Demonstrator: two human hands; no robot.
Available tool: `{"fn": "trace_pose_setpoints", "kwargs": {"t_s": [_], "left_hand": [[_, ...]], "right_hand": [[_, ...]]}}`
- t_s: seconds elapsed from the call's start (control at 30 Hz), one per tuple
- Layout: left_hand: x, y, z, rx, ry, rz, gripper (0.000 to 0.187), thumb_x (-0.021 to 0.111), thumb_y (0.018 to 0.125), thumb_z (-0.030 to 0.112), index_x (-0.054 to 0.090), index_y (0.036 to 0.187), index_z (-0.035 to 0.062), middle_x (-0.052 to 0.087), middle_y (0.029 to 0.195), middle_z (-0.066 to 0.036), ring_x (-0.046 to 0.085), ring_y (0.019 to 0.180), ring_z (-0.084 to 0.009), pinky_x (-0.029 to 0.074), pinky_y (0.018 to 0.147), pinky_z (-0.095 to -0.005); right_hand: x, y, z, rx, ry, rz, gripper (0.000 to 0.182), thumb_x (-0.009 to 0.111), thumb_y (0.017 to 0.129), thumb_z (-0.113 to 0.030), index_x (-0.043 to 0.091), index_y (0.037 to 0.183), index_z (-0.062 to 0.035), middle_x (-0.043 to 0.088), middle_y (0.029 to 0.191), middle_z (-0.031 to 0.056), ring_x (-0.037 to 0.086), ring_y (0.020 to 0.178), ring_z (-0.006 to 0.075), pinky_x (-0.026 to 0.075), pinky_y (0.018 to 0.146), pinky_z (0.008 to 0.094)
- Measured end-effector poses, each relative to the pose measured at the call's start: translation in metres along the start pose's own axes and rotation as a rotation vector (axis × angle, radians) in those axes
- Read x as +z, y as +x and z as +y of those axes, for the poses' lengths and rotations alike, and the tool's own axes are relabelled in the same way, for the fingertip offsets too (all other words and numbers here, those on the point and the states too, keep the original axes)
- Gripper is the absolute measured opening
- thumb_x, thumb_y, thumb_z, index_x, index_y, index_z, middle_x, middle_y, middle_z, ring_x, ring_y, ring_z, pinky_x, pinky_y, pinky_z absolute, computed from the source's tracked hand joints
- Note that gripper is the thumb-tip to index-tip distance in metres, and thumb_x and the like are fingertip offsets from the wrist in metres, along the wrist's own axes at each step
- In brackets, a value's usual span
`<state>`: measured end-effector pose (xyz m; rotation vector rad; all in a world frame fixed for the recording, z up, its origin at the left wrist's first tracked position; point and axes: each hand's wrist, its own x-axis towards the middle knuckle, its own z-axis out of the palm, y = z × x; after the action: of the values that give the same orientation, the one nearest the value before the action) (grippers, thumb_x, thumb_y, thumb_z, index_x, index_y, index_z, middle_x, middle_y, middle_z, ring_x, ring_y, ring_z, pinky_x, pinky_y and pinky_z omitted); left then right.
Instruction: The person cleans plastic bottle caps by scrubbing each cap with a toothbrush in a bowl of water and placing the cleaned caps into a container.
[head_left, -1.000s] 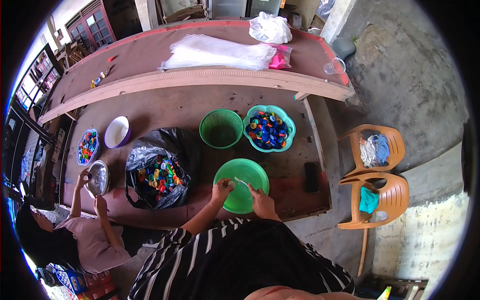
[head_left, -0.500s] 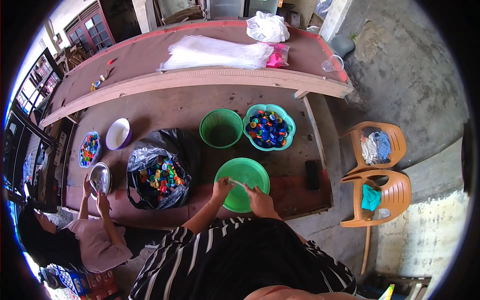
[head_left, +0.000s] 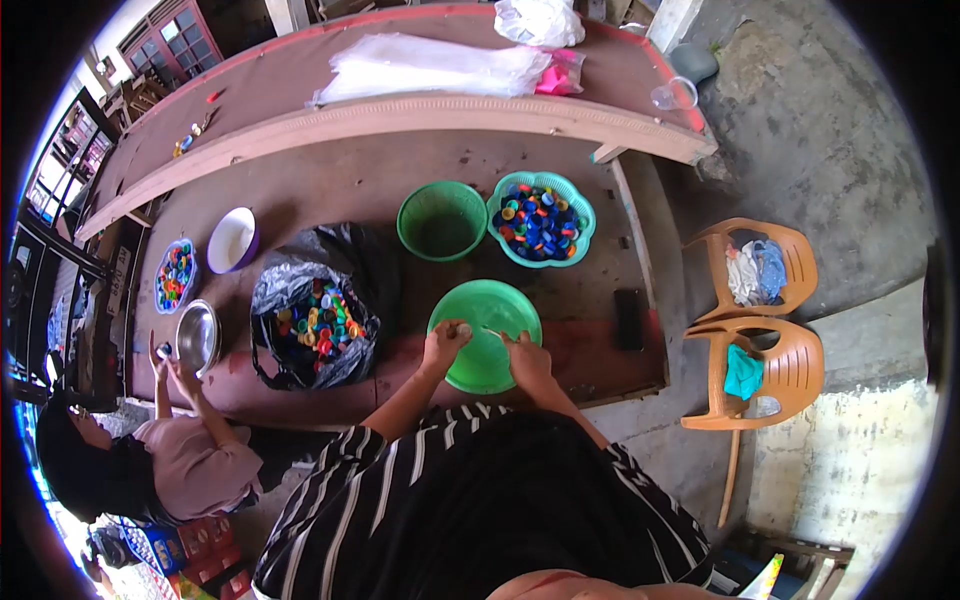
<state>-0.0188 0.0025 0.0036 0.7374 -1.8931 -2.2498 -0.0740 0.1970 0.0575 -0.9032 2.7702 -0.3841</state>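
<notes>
I take the green basin (head_left: 492, 312) as my landmark. Far to its left a co-worker's hand (head_left: 178, 371) is by a steel bowl (head_left: 198, 336). Nearer on the left lies a black bag of bottle caps (head_left: 312, 325). My left hand (head_left: 443, 343) is over the basin's left rim, fingers pinched on a small pale cap (head_left: 462, 327). My right hand (head_left: 527, 357), at its right rim, grips a thin pale tool (head_left: 493, 332).
</notes>
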Motion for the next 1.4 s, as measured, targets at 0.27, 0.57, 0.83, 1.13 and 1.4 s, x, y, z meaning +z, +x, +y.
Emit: {"fn": "trace_pose_setpoints", "kwargs": {"t_s": [0.27,0.57,0.83,1.13,1.4], "left_hand": [[-0.006,0.004,-0.006,0.105,0.356,0.083,0.025,0.069,0.078,0.007,0.063,0.101,-0.0017,0.069,0.09,-0.008,0.065,0.081,-0.0125,0.052,0.074,-0.0264],[0.002,0.002,0.013,-0.109,-0.223,0.028,0.034,0.065,0.083,0.004,0.054,0.113,-0.0077,0.065,0.094,-0.01,0.063,0.085,-0.0145,0.054,0.078,-0.025],[-0.003,0.008,-0.005,-0.068,-0.095,0.002,0.027,0.064,0.087,0.011,0.058,0.107,-0.0055,0.062,0.089,-0.006,0.061,0.082,-0.0122,0.052,0.074,-0.0256],[0.002,0.003,-0.006,-0.199,-0.534,0.038,0.025,0.06,0.091,0.024,0.061,0.101,0.0014,0.063,0.087,-0.006,0.06,0.077,-0.0129,0.05,0.071,-0.0245],[0.011,-0.003,0.001,-0.222,-0.707,0.06,0.025,0.054,0.094,0.024,0.058,0.108,0.0032,0.065,0.099,-0.009,0.063,0.085,-0.016,0.051,0.073,-0.0258]], "right_hand": [[-0.031,-0.019,-0.03,-0.037,0.172,-0.03,0.045,0.052,0.088,-0.013,0.049,0.132,-0.0206,0.056,0.1,0.0121,0.062,0.078,0.0339,0.051,0.064,0.0435],[-0.008,-0.003,-0.002,0.049,-0.031,-0.057,0.044,0.05,0.089,-0.015,0.049,0.132,-0.0202,0.057,0.097,0.0126,0.063,0.076,0.0333,0.051,0.063,0.0433],[-0.034,-0.014,-0.025,-0.044,0.14,0.014,0.051,0.05,0.083,-0.008,0.049,0.132,-0.0178,0.057,0.097,0.0145,0.063,0.074,0.033,0.051,0.063,0.0429],[-0.014,-0.003,0.005,-0.037,0.129,-0.033,0.046,0.049,0.088,-0.012,0.046,0.134,-0.0156,0.057,0.099,0.0151,0.062,0.078,0.036,0.051,0.064,0.044],[-0.026,-0.01,-0.007,-0.098,0.281,0.044,0.049,0.049,0.089,-0.012,0.041,0.137,-0.0164,0.054,0.097,0.0139,0.062,0.075,0.0347,0.051,0.062,0.0436]]}}
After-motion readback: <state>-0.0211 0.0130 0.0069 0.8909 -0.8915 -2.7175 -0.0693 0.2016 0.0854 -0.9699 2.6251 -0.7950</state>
